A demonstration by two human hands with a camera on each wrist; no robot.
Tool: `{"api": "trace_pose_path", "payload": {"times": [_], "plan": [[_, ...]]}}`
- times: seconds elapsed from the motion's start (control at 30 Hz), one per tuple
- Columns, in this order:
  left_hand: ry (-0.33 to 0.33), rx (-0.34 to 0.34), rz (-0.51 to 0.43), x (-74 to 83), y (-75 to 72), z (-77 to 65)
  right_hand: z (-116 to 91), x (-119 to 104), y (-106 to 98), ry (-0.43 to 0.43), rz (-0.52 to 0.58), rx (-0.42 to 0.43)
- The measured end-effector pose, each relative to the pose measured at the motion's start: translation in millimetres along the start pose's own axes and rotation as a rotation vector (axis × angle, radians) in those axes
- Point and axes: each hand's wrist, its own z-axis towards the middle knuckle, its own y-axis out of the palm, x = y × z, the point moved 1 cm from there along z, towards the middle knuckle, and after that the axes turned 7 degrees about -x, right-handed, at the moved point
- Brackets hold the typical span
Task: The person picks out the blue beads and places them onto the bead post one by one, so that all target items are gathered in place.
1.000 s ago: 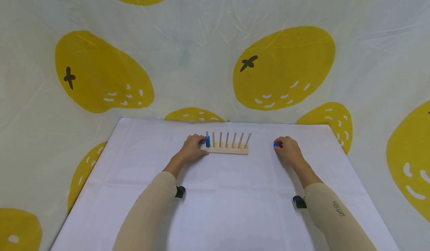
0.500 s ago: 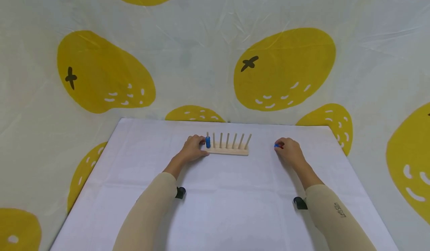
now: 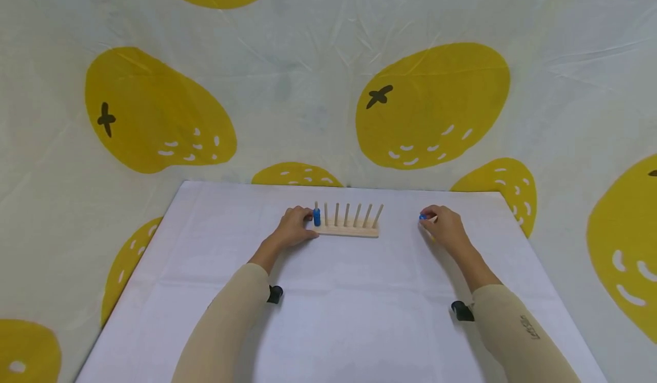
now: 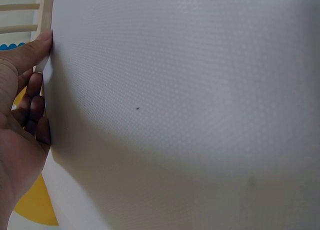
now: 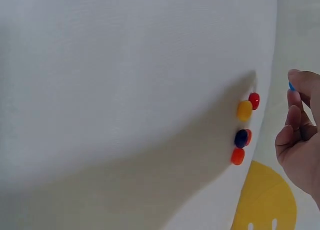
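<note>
My left hand (image 3: pixel 293 227) grips the left end of a wooden peg stand (image 3: pixel 349 232), its thumb (image 4: pixel 37 50) at the front edge. A row of upright pegs rises from the base. Blue beads (image 3: pixel 316 218) are stacked on the leftmost peg, whose tip shows above them; the other pegs are bare. To the right of the stand, my right hand (image 3: pixel 445 227) pinches a small blue bead (image 5: pixel 291 86) between thumb and fingertips, raised off the table in the right wrist view. Most of that bead is covered by the fingers.
Loose beads lie on the white tabletop (image 3: pixel 339 314) by the right hand: a red one (image 5: pixel 254 100), a yellow one (image 5: pixel 244 110), a dark blue one (image 5: pixel 241 138) and orange ones (image 5: pixel 238 156). Behind the table hangs a fruit-patterned cloth (image 3: pixel 308 86).
My right hand has taken up the blue bead and risen slightly; the red bead beside it earlier no longer shows in the head view. The left hand and the stand have stayed put.
</note>
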Motion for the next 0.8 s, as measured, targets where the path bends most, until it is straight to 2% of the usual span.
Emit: {"api": "trace_pose_path", "payload": {"times": [0.27,0.7,0.8], "plan": [[-0.008,0.001,0.002,-1.2,-1.0,-0.3,2,-17,-13,-0.014,0.008,0.039],[0.003,-0.001,-0.01,1.1,-1.8,-2.2,6,-55,-23,-0.119,0.024,0.064],[0.004,-0.002,-0.009,2.4,-1.8,-2.5,9,-67,-23,-0.166,0.027,0.071]]}}
